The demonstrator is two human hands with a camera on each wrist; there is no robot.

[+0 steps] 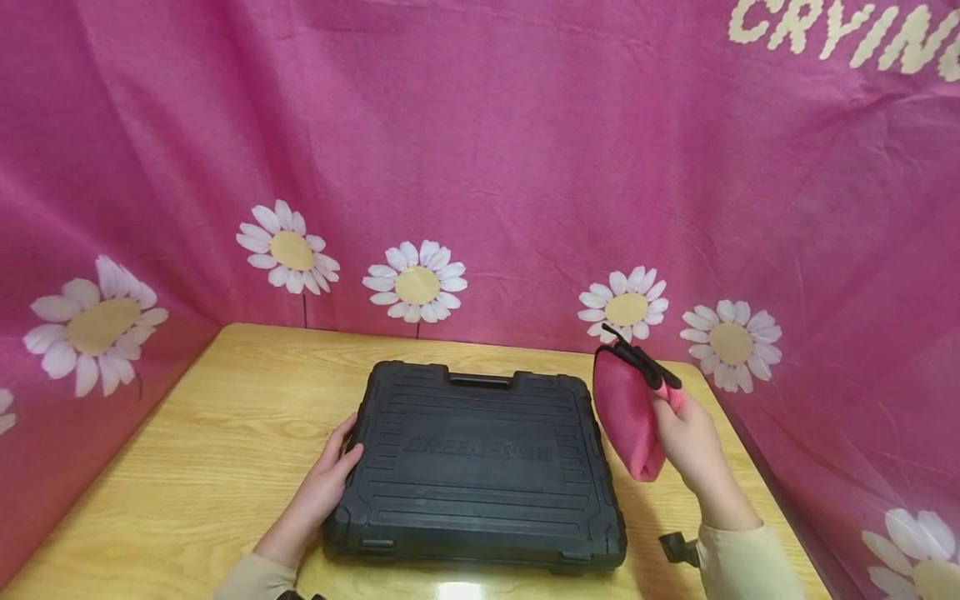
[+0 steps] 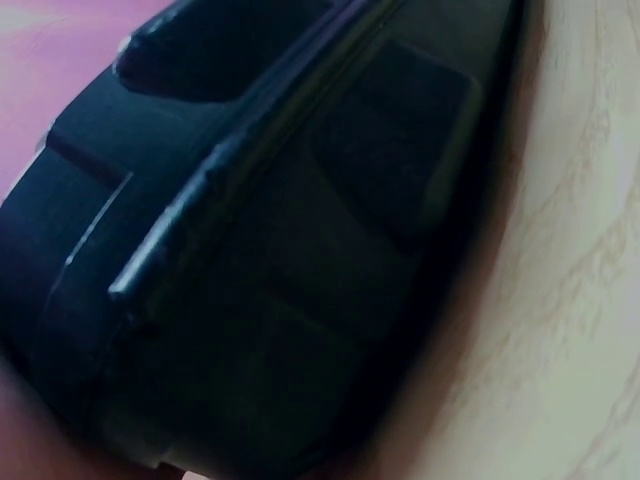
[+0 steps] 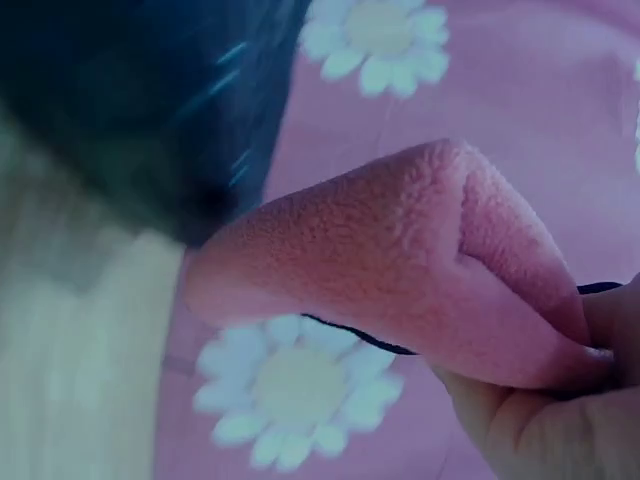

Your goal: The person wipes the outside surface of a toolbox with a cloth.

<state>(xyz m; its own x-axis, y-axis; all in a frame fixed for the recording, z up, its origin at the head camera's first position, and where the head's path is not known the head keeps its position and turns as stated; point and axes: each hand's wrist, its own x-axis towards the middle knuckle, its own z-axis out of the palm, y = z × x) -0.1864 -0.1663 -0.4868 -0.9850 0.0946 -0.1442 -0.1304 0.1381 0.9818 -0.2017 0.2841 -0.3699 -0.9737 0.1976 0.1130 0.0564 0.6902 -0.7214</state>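
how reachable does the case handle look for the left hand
Probably yes: the left hand touches the black case at its left side, and nothing covers the handle.

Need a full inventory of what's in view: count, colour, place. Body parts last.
case: 1, black, flat on the table
case handle: 1, black, middle of case's far edge
fuzzy cloth item: 1, pink with black trim, held right of case
table: 1, light wood, under case
backdrop: 1, magenta, behind and beside table
printed daisies: 7, white and yellow, on backdrop, some cut off
lettering: 1 word, cream, backdrop's upper right, cut off
sleeves: 2, beige, bottom edge
left hand: 1, bare, at case's left side
right hand: 1, bare, gripping cloth item
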